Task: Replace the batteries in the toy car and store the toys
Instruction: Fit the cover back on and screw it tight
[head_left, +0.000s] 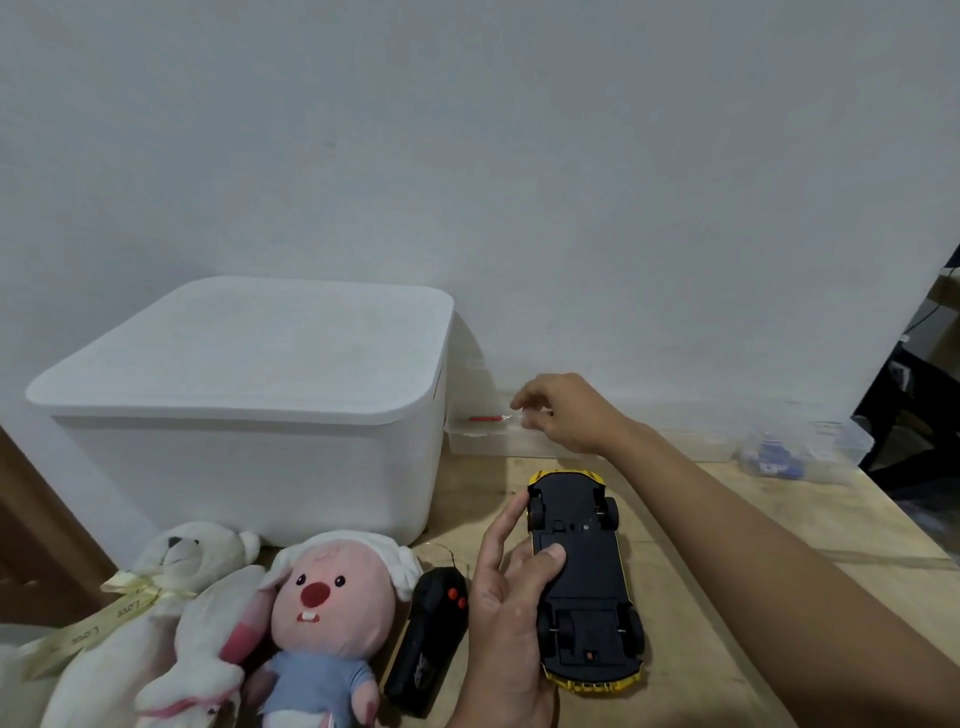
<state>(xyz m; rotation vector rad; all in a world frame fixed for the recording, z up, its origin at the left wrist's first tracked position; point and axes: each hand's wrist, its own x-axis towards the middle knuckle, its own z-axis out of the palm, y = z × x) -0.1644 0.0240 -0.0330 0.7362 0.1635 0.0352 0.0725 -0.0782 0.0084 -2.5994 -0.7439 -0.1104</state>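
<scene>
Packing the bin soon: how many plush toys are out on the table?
2. A white teddy bear lies at the front left; a pink-faced plush sits right of it, beside the black remote. Others may lie beyond the frame's edge.

left hand (511, 597) flat, right hand (563, 413) perhaps pinching

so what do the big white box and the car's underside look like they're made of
White box: probably plastic, matte and slightly translucent, with rounded moulded corners and a fitted lid. Toy car underside: black hard plastic, dull finish, with moulded panels and ridges; its yellow edge looks glossy.
</scene>
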